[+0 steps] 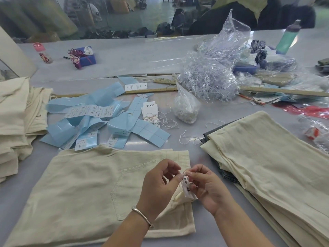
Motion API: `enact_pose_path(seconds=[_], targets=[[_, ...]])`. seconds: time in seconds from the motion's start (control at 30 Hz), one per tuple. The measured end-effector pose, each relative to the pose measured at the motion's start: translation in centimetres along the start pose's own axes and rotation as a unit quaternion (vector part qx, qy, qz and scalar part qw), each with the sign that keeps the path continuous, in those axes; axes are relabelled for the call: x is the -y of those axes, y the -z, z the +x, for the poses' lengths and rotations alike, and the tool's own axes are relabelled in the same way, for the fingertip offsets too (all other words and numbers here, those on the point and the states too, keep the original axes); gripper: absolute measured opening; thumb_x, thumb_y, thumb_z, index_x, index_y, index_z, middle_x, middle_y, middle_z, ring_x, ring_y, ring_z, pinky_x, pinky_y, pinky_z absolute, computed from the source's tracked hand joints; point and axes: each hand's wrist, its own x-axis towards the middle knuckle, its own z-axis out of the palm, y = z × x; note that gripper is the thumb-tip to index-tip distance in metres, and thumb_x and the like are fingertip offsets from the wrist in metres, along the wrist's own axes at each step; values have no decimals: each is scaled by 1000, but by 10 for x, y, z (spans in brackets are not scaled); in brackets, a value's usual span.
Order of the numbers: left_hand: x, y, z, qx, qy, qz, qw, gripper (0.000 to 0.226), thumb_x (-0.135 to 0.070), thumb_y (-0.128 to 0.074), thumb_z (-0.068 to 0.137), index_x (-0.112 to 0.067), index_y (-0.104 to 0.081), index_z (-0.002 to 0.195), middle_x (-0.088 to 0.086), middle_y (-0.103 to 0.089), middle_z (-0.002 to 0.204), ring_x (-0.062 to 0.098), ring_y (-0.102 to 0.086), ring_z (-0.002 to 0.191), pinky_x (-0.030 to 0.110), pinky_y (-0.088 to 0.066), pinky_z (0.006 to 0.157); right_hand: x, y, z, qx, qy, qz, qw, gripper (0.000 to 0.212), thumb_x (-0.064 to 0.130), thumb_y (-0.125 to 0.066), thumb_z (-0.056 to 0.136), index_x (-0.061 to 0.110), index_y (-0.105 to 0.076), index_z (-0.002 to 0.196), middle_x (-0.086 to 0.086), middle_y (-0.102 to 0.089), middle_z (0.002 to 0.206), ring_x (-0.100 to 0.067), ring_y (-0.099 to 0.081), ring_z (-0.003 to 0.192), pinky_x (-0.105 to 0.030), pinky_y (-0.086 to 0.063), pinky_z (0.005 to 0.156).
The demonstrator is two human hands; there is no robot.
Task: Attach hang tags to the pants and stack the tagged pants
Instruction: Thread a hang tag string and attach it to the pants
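Both hands meet over the cream pants [85, 189] lying flat on the surface [124, 56]. The right hand [207, 188] pinches a white tag [187, 188]. The left hand [160, 182] pinches its top end.

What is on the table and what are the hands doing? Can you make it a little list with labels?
left hand: left hand pinches the top of the hang tag
right hand: right hand holds the hang tag
under the hands: cream pants lying flat, back pocket up
right side: stack of cream pants
left side: another cream pile
middle: blue sticker sheets, bundle of white tags, loose strings
further back: clear plastic bag, wooden ruler
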Motion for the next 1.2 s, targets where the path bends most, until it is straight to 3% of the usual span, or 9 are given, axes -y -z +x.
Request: enact_pose_path(seconds=[0.3, 0.47, 0.63, 0.93, 1.1, 1.2], targets=[[0, -3, 1, 0, 9, -4, 1000, 25, -3, -74, 77, -25, -64, 81, -10, -66, 71, 2, -53, 59, 13, -37, 55, 2, -2, -3, -3, 7, -10, 1000, 27, -5, -70, 60, 12, -51, 71, -7, -65, 69, -9, -59, 53, -17, -37, 47], [-2, -5, 1, 2, 7, -16, 1000, 12, -19, -70, 73, -25, -64, 81, -12, -64, 68, 2, -52, 58, 16, -38, 55, 3, -5, -7, -9, 26, -14, 1000, 28, -5, -69, 60, 11, -50, 72, -5, -65, 66, -9, -59, 51, -17, -36, 48], [2, -5, 0, -1, 8, -8, 1000, 20, -8, -74, 77, -24, -63, 83, -11, -65, 71, 3, -53, 59, 17, -39, 56, 4, -8, -11, -22, 55, -47, 997, 27, -6, -70, 60, 11, -51, 70, -4, -65, 66, -7, -56, 50, -18, -35, 50], [7, -6, 1, 3, 21, -36, 999, 21, -15, -77, 78, -28, -63, 85, -9, -68, 74, 5, -56, 62, 19, -41, 57, 0, -7, -16, -36, 124, -80, 988, 27, -13, -71, 68, 9, -56, 70, -8, -66, 70, -9, -52, 51, -26, -36, 58], [15, -3, 4, 7, 41, -49, 998, 24, -18, -82, 74, -23, -64, 89, -10, -67, 73, 7, -55, 64, 19, -41, 59, 6, -6, -17, -15, 97, -75, 992, 26, -4, -73, 57, 7, -57, 75, -10, -66, 70, -9, -54, 51, -16, -38, 48], [17, -5, 5, 5, 43, -46, 998, 26, -28, -79, 69, -23, -63, 88, -12, -65, 72, 7, -55, 64, 18, -41, 59, 6, -5, -17, -16, 90, -82, 992, 26, 0, -74, 54, 7, -59, 74, -10, -66, 71, -10, -52, 53, -17, -37, 49]])
